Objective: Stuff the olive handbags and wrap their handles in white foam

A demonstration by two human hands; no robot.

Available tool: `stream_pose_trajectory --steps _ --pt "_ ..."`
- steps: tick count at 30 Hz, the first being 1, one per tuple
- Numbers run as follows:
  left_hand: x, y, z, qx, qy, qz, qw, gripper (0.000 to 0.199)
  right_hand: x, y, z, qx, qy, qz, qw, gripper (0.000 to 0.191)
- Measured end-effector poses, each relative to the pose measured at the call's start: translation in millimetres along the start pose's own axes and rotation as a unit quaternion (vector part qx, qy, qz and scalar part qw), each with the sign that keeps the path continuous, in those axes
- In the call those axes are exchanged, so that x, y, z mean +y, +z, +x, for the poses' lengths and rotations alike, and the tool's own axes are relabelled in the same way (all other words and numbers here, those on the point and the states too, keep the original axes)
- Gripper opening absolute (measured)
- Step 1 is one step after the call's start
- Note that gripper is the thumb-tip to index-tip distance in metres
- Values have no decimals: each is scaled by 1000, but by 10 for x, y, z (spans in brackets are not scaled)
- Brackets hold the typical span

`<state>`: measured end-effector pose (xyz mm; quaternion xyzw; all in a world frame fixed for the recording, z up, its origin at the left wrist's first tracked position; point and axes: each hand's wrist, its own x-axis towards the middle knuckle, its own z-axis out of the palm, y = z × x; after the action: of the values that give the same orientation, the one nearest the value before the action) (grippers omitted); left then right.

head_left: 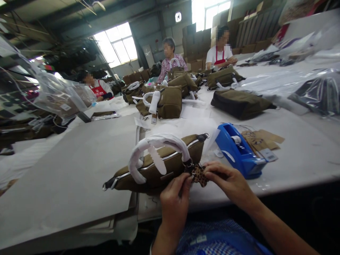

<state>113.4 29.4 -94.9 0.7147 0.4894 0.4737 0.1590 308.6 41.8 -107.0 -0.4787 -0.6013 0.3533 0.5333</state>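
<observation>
An olive-green handbag [154, 173] with a silver zip lies in front of me, its handles [170, 139] wrapped in white paper. From the handle's right base hangs a leopard-print charm [199, 175]. The fingers of my right hand [228, 179] pinch the charm's right edge. My left hand [176, 193] is closed at the charm's left side, by the dark strap near the handle base; exactly what its fingertips pinch is partly hidden. Just beyond my right hand stands a blue tape dispenser [239, 150].
Brown paper tags [261, 138] lie right of the dispenser. More olive bags [170, 102] sit across the table, one [239, 102] at right. Large grey sheets [79, 170] cover the left side. Plastic film [289, 83] lies far right. Several co-workers [172, 62] are behind the table.
</observation>
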Motion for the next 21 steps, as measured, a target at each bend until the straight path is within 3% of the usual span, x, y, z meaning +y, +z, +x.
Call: stream_pose_trajectory --steps 4,7,12,16,21 --pt "34 40 -20 -18 -128 -100 987 20 -33 31 -20 -10 -21 -11 1000 22" --pt "37 62 -17 -27 -192 -165 967 18 -39 7 -32 24 -56 -66 996 13" --pt "26 41 0 -38 -214 -162 963 16 11 -159 -20 114 -135 -191 966 6" --pt "45 21 14 -38 -217 -167 961 15 59 -221 -2 123 -174 -249 945 7" --pt "50 18 18 -44 -219 -168 960 16 20 -162 16 119 -187 -259 940 8"
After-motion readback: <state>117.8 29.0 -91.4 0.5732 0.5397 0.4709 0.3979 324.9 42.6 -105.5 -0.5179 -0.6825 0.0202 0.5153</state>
